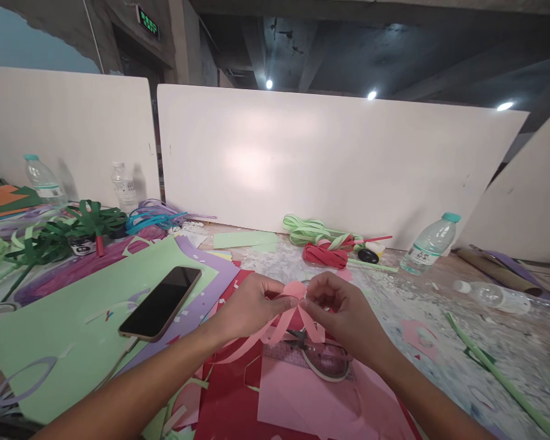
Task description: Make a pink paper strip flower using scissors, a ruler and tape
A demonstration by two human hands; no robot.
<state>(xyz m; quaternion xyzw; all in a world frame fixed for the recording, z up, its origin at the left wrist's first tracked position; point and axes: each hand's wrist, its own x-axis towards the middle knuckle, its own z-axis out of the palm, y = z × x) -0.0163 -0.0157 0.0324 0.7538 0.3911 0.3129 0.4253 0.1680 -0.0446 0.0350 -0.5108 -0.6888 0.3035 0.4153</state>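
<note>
On the bench point(394, 293), with a green sheet point(73, 330) at nine o'clock, the left hand point(252, 302) and right hand point(351, 308) each clamp a fingertip grip on the pink paper strips point(294, 289) between them at the dial's centre, probably light, floppy, easily creased and best pinched where they gather.

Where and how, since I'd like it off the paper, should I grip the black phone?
From above, I'd pinch the phone by its long edges, mid-length: it lies flat over green paper, and a cable appears to leave its near end.
</note>
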